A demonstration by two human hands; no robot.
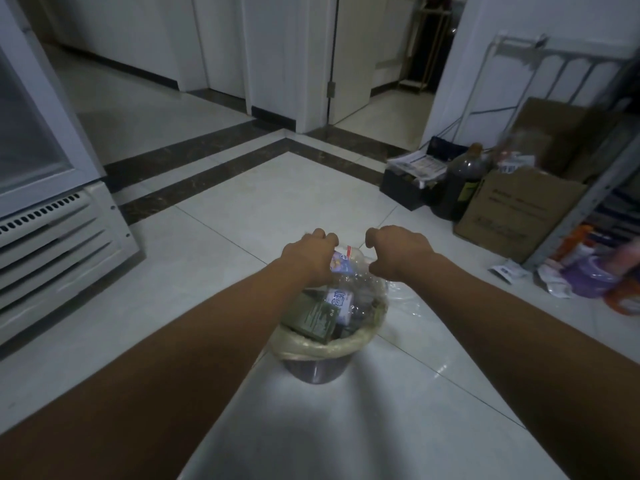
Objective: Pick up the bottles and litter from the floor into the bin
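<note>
Because the bin (311,370) is heaped above its rim, the bottle (348,266) on top could roll off onto the floor (249,206) once released. Left hand (309,252) curls round that bottle; right hand (398,252) is curled just beside it, contents not discernible. Wrappers (509,270) lie on the floor, far right.

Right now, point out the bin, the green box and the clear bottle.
bin (311,371), head view, dark side wall under the rim.
green box (313,318), head view, middle of its printed face.
clear bottle (341,265), head view, on its blue-and-white label.
</note>
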